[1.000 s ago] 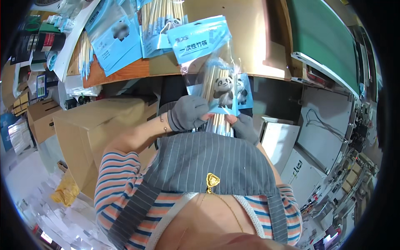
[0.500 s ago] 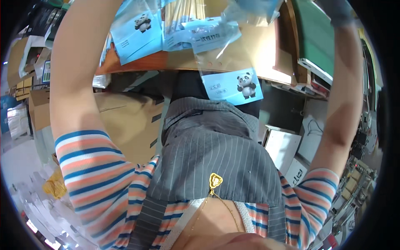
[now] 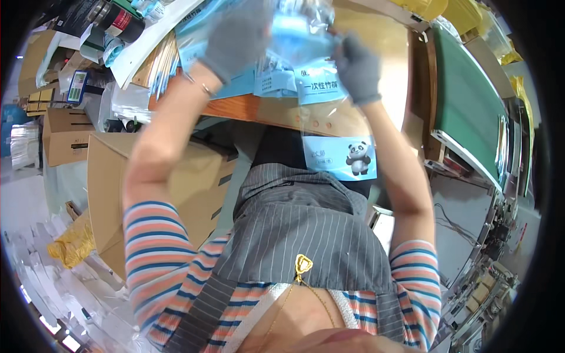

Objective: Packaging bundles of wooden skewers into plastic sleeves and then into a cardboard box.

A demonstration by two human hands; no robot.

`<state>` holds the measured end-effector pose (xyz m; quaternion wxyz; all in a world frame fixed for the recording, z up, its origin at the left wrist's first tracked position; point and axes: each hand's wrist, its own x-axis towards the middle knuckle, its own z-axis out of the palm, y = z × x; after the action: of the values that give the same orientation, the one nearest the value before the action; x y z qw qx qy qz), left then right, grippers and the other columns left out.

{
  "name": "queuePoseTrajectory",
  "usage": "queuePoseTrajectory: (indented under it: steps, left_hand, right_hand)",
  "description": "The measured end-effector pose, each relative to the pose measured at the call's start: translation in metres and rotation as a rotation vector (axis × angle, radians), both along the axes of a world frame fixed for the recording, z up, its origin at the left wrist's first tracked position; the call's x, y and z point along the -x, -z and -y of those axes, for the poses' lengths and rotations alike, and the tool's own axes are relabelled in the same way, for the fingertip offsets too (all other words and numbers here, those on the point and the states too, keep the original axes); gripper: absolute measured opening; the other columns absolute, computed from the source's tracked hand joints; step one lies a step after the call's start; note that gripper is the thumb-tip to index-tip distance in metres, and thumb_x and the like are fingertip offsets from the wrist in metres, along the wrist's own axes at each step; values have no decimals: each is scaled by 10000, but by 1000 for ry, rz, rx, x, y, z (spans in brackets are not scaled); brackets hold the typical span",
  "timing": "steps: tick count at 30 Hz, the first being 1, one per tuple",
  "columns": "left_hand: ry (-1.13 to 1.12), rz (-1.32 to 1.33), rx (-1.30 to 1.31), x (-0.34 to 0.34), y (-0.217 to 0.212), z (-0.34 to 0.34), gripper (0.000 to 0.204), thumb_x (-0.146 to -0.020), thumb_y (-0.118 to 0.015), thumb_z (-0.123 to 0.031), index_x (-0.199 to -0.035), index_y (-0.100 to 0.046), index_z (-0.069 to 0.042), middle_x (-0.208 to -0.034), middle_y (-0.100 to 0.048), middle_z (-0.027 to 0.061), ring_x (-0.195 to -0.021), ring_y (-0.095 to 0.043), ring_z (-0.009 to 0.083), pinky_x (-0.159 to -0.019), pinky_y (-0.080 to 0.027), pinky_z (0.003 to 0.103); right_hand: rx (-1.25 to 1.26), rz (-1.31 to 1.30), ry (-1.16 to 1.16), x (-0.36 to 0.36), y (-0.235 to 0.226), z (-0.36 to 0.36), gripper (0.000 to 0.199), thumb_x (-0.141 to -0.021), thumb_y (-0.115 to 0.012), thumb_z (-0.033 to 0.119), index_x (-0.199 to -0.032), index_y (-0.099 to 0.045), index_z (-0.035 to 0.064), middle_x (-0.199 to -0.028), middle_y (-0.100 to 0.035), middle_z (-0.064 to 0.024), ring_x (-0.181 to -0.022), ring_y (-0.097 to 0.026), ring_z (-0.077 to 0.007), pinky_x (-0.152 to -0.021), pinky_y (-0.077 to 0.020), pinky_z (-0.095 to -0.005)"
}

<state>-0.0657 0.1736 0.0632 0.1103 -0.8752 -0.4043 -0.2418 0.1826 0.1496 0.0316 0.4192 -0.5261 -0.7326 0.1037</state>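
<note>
My left hand (image 3: 238, 41), in a grey glove, reaches over the table among blue-and-clear plastic bags; motion smears its fingers. My right hand (image 3: 358, 70), also gloved in grey, has its fingers closed at the edge of a blurred blue plastic bag (image 3: 299, 44) between the two hands. Below that, a clear bag with blue printed panels (image 3: 341, 157) and a panda picture hangs over the table's front edge. More blue bags (image 3: 275, 82) lie on the table under my hands. Left of my left wrist is a bundle of thin wooden sticks (image 3: 162, 65), partly hidden by the forearm.
The brown table (image 3: 276, 112) has its front edge before my apron. A green board (image 3: 471, 100) stands at the right. A large cardboard box (image 3: 112, 188) is at my left, and a dark thermos (image 3: 118, 22) at the far left. Yellow bags (image 3: 426, 7) are at the far right.
Both hands have come inward from beyond the upper edge to the middle of the table, over the blue bags. The view has shifted, bringing the thermos and yellow bags into sight.
</note>
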Motion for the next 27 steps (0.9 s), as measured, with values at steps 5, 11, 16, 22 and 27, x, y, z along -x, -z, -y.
queuePoseTrajectory:
  steps: [5,11,16,22,27]
  left_hand:
    - [-191,160,221,54,100,91,153,-797,-606,-199,-866,-599,-63,-847,-580,112,-828,-599,307,-760,-484,401]
    - [-670,911,871,63,60,52,481,-838,-628,-490,-924,-638,-17,-915,-649,141,-888,-614,252,-794,-458,337]
    - [-766,658,777,52,107,-13,751,-733,-689,-557,-1133,-557,64,-1067,-640,222,-1063,-594,331,-895,-459,358]
    - [-681,658,915,18,100,-14,990,-626,-775,-489,-1232,-369,179,-1134,-593,291,-1071,-596,362,-909,-471,387]
    - [-630,906,1039,25,117,22,951,-612,-812,-471,-1174,-422,190,-1103,-596,291,-994,-627,326,-838,-506,347]
  right_hand:
    - [191,7,-222,46,78,51,584,-879,-598,292,-1390,-392,98,-1212,-564,-206,-997,-589,-359,-840,-470,-417]
    - [219,679,-25,-10,122,79,805,-872,-409,637,-1484,-248,140,-1505,-252,-216,-1384,-185,-456,-1102,-132,-584]
    - [389,718,241,-72,120,3,794,-865,-433,640,-1465,-285,143,-1497,-267,-220,-1376,-211,-452,-1083,-177,-589]
    - [752,-184,40,21,66,-51,773,-788,-621,593,-1255,-512,-12,-1093,-621,-233,-954,-624,-301,-847,-489,-373]
    - [1284,-726,-402,59,48,-47,429,-847,-642,319,-1090,-617,-33,-911,-688,-167,-657,-670,-182,-550,-527,-284]
